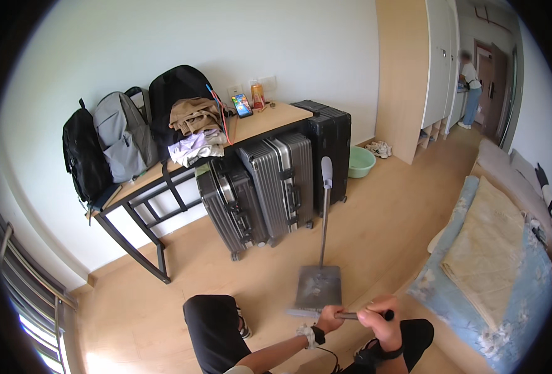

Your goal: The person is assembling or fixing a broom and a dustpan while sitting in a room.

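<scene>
A slim grey handle [348,316] with a dark end runs between my two hands; its other end is hidden, so I cannot tell what tool it belongs to. My left hand [330,318] is wrapped round it on the left, with a pale scrunchie and a dark band at the wrist. Closer to the dark end, my right hand [380,319] grips it, a black band on that wrist. Just beyond my left hand a grey dustpan [318,288] rests on the floor, its long upright handle [325,215] topped by a pale grip. Neither hand touches that handle.
Black and grey suitcases [282,181] stand under and beside a desk [276,118] bearing backpacks [123,134], clothes [195,124] and a phone [242,106]. A green basin [361,162] and shoes [379,149] lie beyond. A bed [425,280] is right; another person [470,93] stands far off.
</scene>
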### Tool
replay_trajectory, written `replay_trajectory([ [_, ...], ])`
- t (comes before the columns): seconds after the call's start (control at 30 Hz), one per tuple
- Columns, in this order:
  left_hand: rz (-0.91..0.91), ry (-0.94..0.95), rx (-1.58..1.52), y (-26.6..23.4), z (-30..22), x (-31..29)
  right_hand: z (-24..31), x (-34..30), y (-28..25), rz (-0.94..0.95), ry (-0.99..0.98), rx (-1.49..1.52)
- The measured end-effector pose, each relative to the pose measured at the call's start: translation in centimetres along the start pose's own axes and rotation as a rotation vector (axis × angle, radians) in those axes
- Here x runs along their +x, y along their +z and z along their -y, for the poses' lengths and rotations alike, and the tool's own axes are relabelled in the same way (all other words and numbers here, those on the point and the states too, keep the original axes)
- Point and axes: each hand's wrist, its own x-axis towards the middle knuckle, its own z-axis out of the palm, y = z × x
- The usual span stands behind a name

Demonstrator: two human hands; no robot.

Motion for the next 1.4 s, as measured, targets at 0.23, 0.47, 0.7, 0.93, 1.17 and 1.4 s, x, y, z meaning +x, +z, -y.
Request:
replay_trajectory([
  [0.23, 0.100, -0.182, 0.056, 0.5, 0.6, -5.3, -0.6, 2.7, 0.8, -0.086, 0.320, 0.380],
  [0.47, -0.008, -0.047, -0.069, 1.0, 3.5, 0.3, 0.1, 2.2, 1.2, -0.182, 0.201, 0.278],
  [0.7, 0.049, -0.135, -0.005, 1.3, -0.8, -4.8, 0.3, 1.6, 0.6, -0.162, 0.325, 0.318],
  [0.93, 0.067, 0.019, 0.069, 0.2, 2.7, 1.5, -1.8, 1.8, -0.4, -0.182, 0.158, 0.166],
  [1.17, 0.143, -0.139, -0.010, 1.1, 0.6, -3.5, 2.9, 1.2, -0.8, -0.089, 0.266, 0.286],
  [1.4, 0.141, -0.268, 0.013, 2.6, 1.6, -1.3, -1.0, 3.2, -1.5, -0.149, 0.318, 0.368],
])
